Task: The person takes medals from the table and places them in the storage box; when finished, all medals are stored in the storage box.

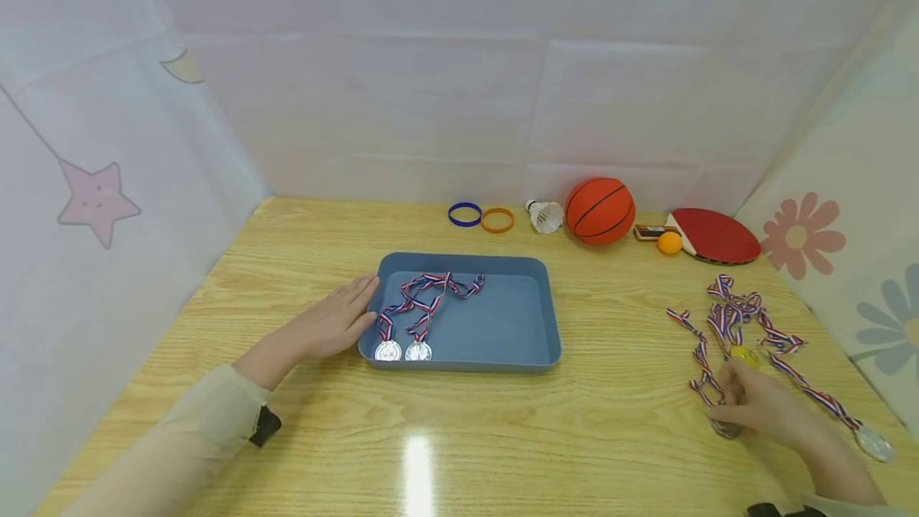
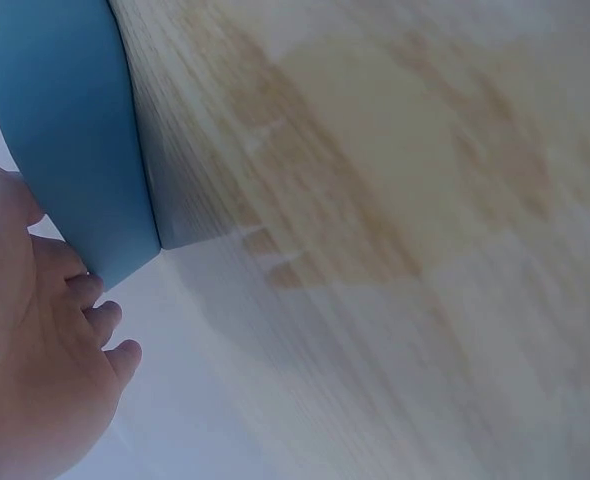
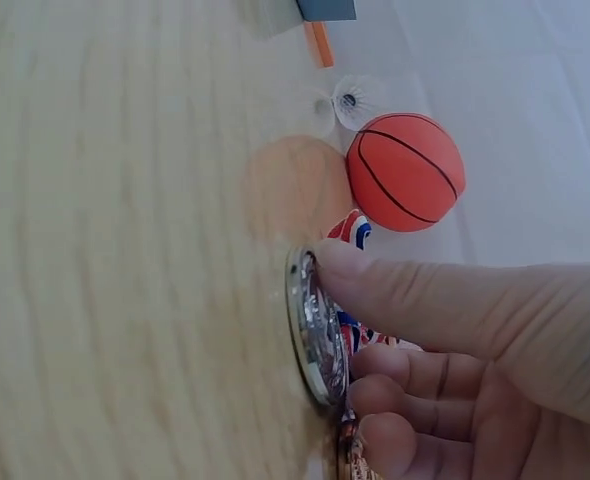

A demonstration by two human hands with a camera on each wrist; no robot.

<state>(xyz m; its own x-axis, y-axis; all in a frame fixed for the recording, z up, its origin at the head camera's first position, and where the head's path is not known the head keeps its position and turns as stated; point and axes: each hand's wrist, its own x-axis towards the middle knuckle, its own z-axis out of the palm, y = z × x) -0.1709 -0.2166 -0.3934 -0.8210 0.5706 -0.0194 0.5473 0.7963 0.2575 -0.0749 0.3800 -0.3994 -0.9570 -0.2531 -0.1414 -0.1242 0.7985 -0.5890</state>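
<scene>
My left hand rests its straight fingers against the left wall of a blue-grey tray; in the left wrist view the fingertips touch the tray's outer side. Two silver medals with red, white and blue ribbons lie inside, at its near left. Over on the right, my right hand pinches a silver medal by thumb and fingers, its edge close over the table. Its ribbon trails away on the wood. A copper-coloured medal shows partly behind the fingers.
Beyond the right hand lie a gold medal and tangled ribbons; another silver medal is nearer the right edge. Along the back are blue and orange wristbands, a shuttlecock, basketball, orange ball and paddle.
</scene>
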